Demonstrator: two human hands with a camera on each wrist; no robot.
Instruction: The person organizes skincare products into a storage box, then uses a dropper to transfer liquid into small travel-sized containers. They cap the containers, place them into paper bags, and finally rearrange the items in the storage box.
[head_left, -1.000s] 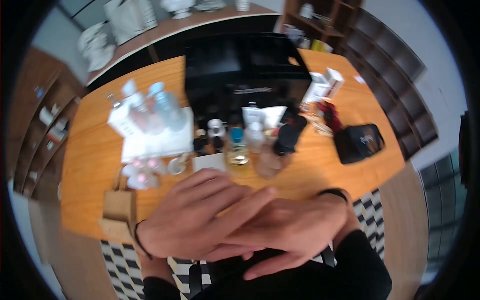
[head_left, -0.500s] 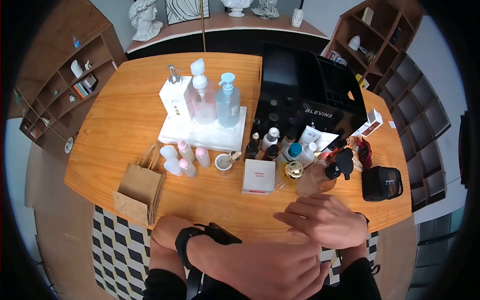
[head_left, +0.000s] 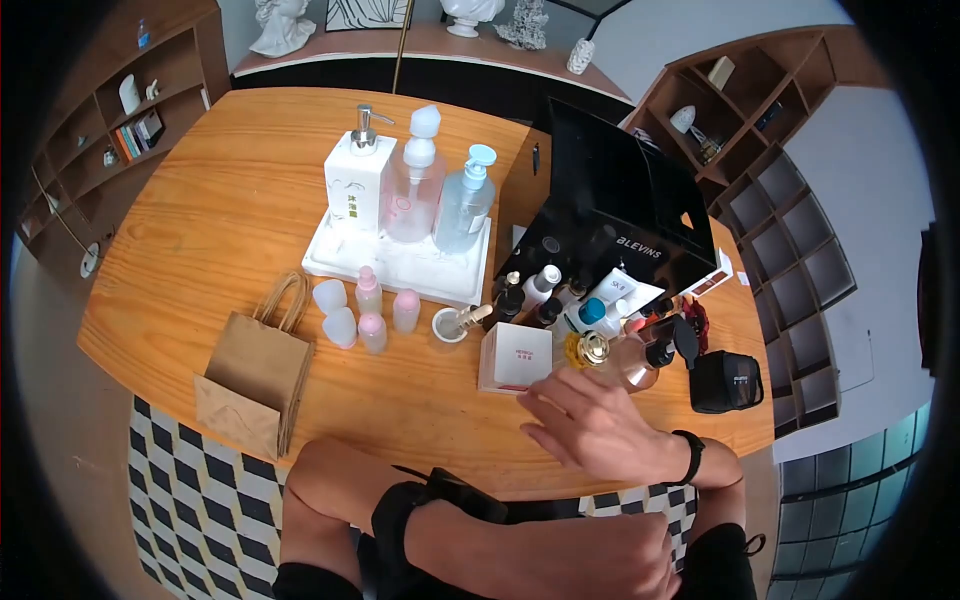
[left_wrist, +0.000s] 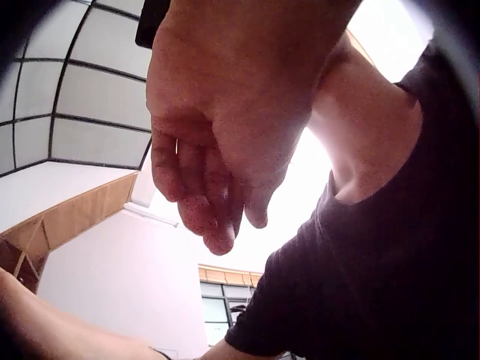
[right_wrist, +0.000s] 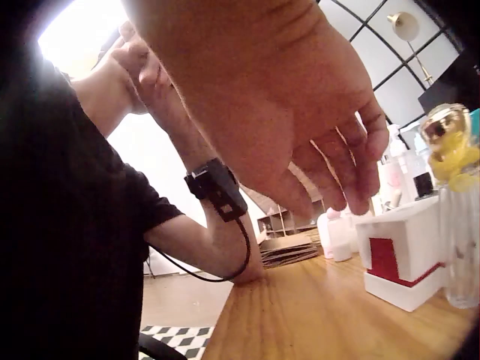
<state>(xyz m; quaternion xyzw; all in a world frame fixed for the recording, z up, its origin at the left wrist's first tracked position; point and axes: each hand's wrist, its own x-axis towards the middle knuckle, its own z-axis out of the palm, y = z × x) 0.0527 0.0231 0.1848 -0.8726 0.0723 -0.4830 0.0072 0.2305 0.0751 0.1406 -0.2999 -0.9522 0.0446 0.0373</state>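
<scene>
My right hand (head_left: 590, 425) hovers over the table's front edge, fingers loosely bent and empty, just in front of the white box (head_left: 515, 355) and the gold-capped bottle (head_left: 590, 350). In the right wrist view, the hand (right_wrist: 300, 127) hangs palm down beside the red-and-white box (right_wrist: 401, 255). My left forearm crosses the bottom of the head view, and the left hand (head_left: 630, 560) is low at the centre right, nearer my body. The left wrist view shows that hand (left_wrist: 217, 135) with drooping, relaxed fingers and nothing in them.
Three pump bottles stand on a white tray (head_left: 400, 270). Small pink bottles (head_left: 372, 332), a cup (head_left: 450, 325) and brown paper bags (head_left: 255, 370) are left of the box. A black case (head_left: 620, 190) stands behind several bottles; a black pouch (head_left: 725, 382) lies at the right.
The hands, overlapping a second ago, are now apart. My right hand has shifted left to near the white box, and the left stays low. The head view has turned.
</scene>
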